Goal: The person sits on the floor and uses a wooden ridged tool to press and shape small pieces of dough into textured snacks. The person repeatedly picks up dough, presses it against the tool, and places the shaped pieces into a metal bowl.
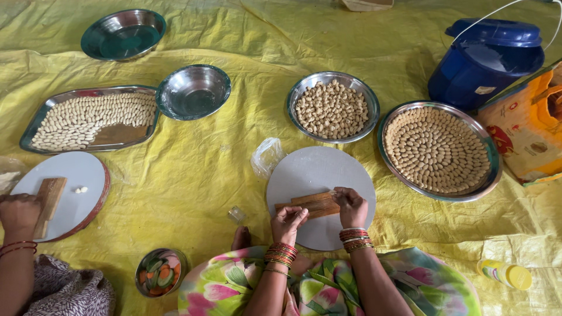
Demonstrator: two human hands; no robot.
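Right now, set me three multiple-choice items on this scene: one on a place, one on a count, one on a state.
1. Where does the ridged wooden board lie?
A. on the round grey board
B. in a bowl
C. on the blue container

2. How many round steel bowls hold nothing?
A. none
B. two
C. four

3. How do the pieces lie in the round tray at right?
A. heaped
C. scattered
B. in a spiral

Key: 1 A, both the left hand and right hand touch it there. 2 B, the far bowl and the near bowl. 3 B, rings run from centre to rim.
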